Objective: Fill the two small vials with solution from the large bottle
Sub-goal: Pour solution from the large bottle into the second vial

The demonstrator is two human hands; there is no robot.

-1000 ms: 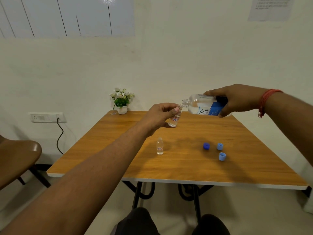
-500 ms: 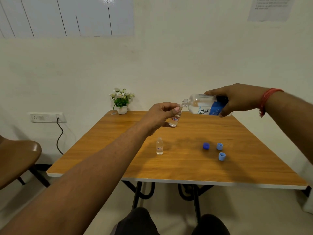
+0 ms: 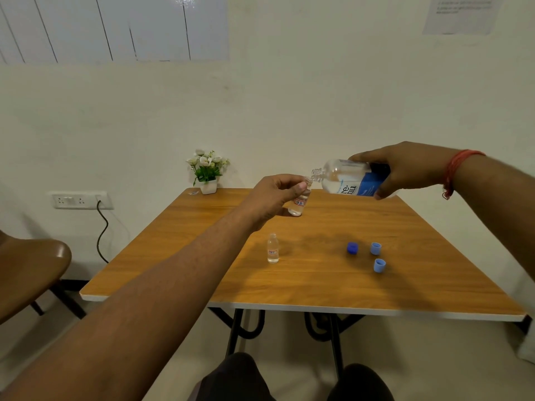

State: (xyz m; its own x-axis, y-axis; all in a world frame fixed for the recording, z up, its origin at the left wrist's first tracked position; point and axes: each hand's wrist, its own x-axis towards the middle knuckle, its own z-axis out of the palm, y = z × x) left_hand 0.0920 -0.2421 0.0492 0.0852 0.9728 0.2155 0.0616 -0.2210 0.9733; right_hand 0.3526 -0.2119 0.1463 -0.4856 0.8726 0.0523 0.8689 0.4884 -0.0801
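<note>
Both hands grip: left (image 3: 275,195) a tilted vial (image 3: 299,202); right (image 3: 405,169) the tipped bottle (image 3: 347,179).

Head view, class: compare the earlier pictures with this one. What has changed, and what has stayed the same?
Nothing visibly moved. The right hand still tips the large bottle at the vial held by the left hand; the second vial and three caps stay put.
</note>
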